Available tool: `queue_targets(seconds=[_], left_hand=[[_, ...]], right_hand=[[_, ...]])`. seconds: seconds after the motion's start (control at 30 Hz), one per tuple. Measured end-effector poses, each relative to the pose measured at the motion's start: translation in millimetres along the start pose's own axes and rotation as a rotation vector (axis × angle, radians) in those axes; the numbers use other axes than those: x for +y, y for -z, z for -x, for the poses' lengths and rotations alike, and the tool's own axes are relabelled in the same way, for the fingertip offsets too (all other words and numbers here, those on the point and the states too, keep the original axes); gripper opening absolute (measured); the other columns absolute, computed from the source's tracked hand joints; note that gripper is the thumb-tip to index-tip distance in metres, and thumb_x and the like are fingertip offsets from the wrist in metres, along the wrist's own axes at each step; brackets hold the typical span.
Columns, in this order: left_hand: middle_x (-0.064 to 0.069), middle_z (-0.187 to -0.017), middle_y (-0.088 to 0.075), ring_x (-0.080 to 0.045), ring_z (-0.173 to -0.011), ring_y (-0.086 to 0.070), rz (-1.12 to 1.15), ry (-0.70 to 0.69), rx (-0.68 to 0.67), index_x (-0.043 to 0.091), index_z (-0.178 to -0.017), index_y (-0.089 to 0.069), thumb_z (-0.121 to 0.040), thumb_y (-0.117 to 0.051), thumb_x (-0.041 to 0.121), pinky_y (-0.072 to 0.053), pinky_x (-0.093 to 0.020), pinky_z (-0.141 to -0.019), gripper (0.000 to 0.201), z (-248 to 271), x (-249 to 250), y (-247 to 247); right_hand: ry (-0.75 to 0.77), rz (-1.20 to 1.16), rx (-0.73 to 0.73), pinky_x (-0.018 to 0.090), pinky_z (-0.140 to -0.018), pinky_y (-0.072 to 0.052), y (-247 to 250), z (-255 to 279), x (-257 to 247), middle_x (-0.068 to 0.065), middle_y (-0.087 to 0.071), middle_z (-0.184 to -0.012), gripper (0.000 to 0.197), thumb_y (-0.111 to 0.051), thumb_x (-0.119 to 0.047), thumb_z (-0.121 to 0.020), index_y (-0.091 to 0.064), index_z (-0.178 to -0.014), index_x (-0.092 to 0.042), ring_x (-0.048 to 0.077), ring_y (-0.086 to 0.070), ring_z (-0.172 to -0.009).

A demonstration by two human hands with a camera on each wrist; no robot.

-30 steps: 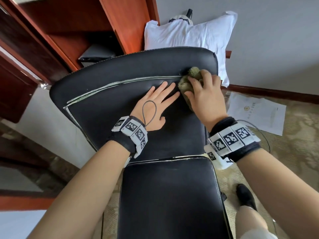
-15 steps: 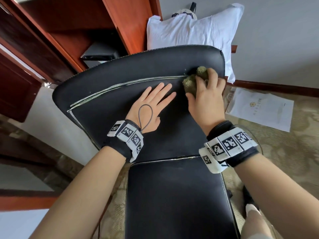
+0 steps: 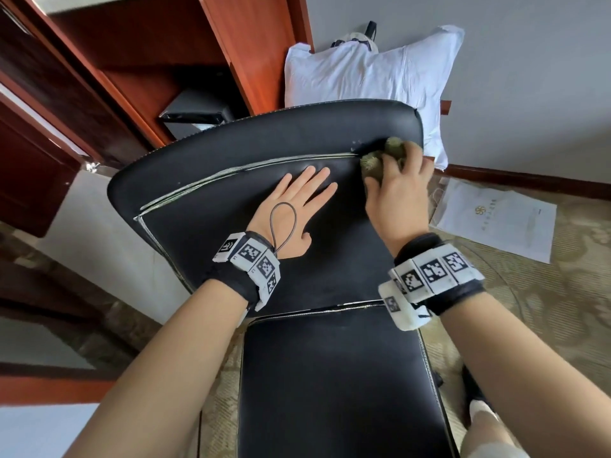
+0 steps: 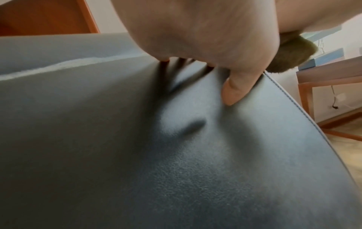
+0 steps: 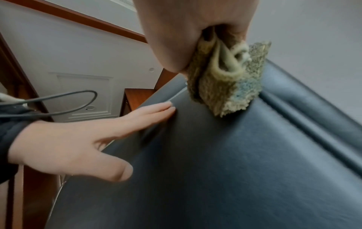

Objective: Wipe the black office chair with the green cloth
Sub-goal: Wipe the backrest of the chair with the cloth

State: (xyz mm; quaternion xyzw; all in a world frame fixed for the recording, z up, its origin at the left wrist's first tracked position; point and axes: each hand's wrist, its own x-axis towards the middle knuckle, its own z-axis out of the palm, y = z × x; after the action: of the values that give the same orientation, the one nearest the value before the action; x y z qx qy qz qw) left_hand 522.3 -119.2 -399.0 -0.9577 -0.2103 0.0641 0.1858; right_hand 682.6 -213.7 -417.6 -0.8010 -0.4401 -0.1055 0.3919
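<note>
The black office chair (image 3: 231,150) fills the middle of the head view, backrest above, seat (image 3: 330,375) below. My right hand (image 3: 393,180) grips the bunched green cloth (image 3: 380,157) and presses it against the backrest's upper right corner, on the pale seam. In the right wrist view the cloth (image 5: 225,77) hangs crumpled from my fingers onto the leather (image 5: 215,155). My left hand (image 3: 297,200) lies flat on the backrest, fingers straight and spread, just left of the cloth. The left wrist view shows my thumb (image 4: 235,89) pressing into the leather (image 4: 156,155), with the cloth (image 4: 290,54) behind it.
A white pillow (image 3: 363,71) leans on the wall behind the chair. Reddish wooden furniture (image 3: 148,61) stands at the upper left. A white paper bag (image 3: 496,219) lies on the patterned carpet (image 3: 545,309) to the right. My foot (image 3: 476,401) is beside the seat.
My right hand has slid the cloth up and to the right along the seam toward the backrest's corner. The left hand stays flat on the backrest.
</note>
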Motion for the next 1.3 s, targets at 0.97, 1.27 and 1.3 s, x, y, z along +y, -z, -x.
queue_targets(seconds=[0.97,1.27,1.3], left_hand=[[-0.015,-0.157,-0.014,-0.035,-0.143,-0.016,0.05,0.231,0.243,0.025,-0.15,-0.017,-0.082,-0.052,0.054,-0.014,-0.051,-0.113,0.082,20.0,-101.7,3.0],[-0.01,-0.153,-0.025,-0.046,-0.128,-0.034,0.073,0.206,0.27,0.032,-0.147,-0.026,-0.073,-0.04,0.065,-0.025,-0.058,-0.105,0.082,16.1,-114.0,2.6],[-0.011,-0.153,-0.025,-0.046,-0.126,-0.035,0.074,0.204,0.27,0.031,-0.147,-0.026,-0.072,-0.04,0.066,-0.026,-0.058,-0.105,0.084,14.9,-113.8,2.2]], right_hand=[[0.141,0.245,0.259,0.057,-0.098,-0.03,-35.0,13.8,7.2,0.028,-0.043,-0.134,0.053,-0.044,-0.044,-0.091,-0.05,-0.125,-0.003,0.037,-0.027,-0.121],[0.084,0.021,0.232,0.044,-0.095,-0.037,-37.8,12.8,1.0,0.028,-0.048,-0.131,0.046,-0.053,-0.033,-0.088,-0.059,-0.118,0.002,0.043,-0.044,-0.11],[0.078,0.036,0.244,0.041,-0.095,-0.033,-39.7,9.8,-4.8,0.029,-0.05,-0.128,0.045,-0.052,-0.031,-0.088,-0.06,-0.115,0.004,0.046,-0.048,-0.107]])
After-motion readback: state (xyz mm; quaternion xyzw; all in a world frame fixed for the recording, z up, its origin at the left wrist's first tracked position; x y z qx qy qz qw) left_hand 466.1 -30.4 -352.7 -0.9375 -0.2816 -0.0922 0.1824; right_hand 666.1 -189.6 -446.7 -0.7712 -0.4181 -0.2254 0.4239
